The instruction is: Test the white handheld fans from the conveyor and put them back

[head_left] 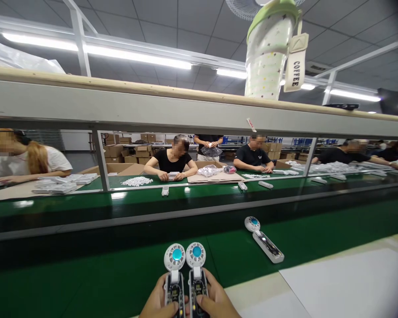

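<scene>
My left hand [157, 301] is closed round a white handheld fan [174, 274], its thumb on the open handle where the circuit parts show. In my right hand [217, 300] is a second handheld fan [196, 270] of the same kind, gripped the same way. The two fans stand upright side by side, with round slotted heads and blue centres. Ahead to the right, a third handheld fan [264, 240] lies on the green surface, its handle also uncovered. I cannot make out the lower ends of the held fans.
A green conveyor belt [119, 265] runs across in front of me. White paper [348, 282] lies at the right. Overhead, a shelf [152, 99] carries a coffee tumbler [267, 53]. Several people sit beyond the frame, among white parts [136, 181] and cardboard boxes [146, 152].
</scene>
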### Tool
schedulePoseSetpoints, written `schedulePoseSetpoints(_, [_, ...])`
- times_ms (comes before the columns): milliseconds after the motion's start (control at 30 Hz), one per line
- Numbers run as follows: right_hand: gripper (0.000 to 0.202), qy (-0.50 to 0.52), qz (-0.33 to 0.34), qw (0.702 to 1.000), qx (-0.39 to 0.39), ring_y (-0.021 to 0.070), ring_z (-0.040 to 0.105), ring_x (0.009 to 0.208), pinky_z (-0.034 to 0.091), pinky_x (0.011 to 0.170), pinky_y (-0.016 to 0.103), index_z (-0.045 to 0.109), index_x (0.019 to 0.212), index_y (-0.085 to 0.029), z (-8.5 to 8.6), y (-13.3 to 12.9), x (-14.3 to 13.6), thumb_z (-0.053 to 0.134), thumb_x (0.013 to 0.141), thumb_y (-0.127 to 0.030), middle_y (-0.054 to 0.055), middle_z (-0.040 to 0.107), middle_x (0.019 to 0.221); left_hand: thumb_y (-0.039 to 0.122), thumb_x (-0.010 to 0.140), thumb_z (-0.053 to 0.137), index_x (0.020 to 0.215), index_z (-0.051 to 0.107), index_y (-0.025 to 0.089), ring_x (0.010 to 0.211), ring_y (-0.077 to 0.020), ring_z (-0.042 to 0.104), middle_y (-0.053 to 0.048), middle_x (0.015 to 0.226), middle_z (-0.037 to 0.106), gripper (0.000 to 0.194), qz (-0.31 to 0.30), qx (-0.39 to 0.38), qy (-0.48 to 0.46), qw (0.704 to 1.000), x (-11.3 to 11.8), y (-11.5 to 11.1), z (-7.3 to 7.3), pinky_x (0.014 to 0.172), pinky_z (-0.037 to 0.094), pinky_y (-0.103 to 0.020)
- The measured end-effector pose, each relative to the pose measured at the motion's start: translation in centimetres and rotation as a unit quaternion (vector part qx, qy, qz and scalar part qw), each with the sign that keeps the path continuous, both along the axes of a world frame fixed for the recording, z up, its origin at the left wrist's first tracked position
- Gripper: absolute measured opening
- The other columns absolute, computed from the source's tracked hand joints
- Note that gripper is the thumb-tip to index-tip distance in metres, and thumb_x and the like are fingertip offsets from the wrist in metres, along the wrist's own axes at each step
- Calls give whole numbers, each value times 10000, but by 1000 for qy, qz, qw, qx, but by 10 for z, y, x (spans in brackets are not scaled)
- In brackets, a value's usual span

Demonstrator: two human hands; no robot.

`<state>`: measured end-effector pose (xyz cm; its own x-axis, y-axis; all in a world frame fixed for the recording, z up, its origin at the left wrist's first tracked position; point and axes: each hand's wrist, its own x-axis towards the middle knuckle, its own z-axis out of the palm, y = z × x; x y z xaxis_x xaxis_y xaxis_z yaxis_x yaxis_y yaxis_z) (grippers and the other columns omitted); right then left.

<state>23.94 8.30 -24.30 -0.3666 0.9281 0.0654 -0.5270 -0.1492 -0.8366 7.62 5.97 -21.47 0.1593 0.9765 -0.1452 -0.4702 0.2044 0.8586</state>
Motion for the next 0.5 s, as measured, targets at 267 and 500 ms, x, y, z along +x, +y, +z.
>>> schedulePoseSetpoints(267, [511,63,42,990,-119,190,647,594,478,572,287,576,916,-150,31,-6,0,758,544,-449,63,698,692,222,454,861,1028,521,197,753,-266,654,-67,805,671,668,-11,-22,-39,999,1,0,10,716,506,-358])
schedulePoseSetpoints(500, [710,40,58,978,-198,130,507,356,388,392,240,517,512,-164,41,4,7,341,625,-843,18,539,430,683,607,639,652,619,117,440,-165,565,-56,487,602,568,-22,-130,-48,990,1,4,16,506,503,-289])
